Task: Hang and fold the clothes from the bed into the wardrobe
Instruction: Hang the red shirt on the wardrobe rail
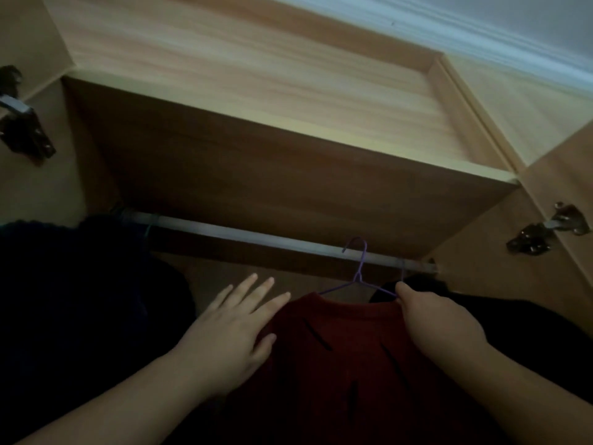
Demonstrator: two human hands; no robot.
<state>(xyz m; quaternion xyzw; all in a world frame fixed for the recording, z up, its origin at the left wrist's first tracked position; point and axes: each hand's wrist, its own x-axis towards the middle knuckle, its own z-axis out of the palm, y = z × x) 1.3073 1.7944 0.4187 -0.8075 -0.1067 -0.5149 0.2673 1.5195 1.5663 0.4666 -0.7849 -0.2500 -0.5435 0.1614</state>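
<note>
The view looks up into an open wooden wardrobe (288, 194), dim inside, with a pale shelf panel (256, 91) across the upper half of the frame. A metal hanging rail (256, 236) runs from the left middle down toward the lower right. A purple wire hanger (358, 274) has its hook over the rail in the lower right centre of the frame, and a red garment (337, 348) hangs on it, filling the lower centre.

The left hand (234, 329), lower centre-left, is flat with its fingers straight and spread; the thumb and the side of the palm rest against the left shoulder of the red garment, and it grips nothing. The right hand (439, 319), lower right, has its fingers curled in a closed grip at the right shoulder of the hanger, where the wire meets the garment's neckline; the fingertips themselves are hidden behind the hand.

Dark clothing (80, 300) hangs at the left end of the rail, filling the lower left of the frame, well apart from the red garment. More dark clothing (529, 332) hangs just right of the right hand. A metal door hinge (22, 123) shows at the upper left edge and another hinge (548, 229) at the right edge. A strip of white ceiling moulding (481, 33) crosses the upper right corner.
</note>
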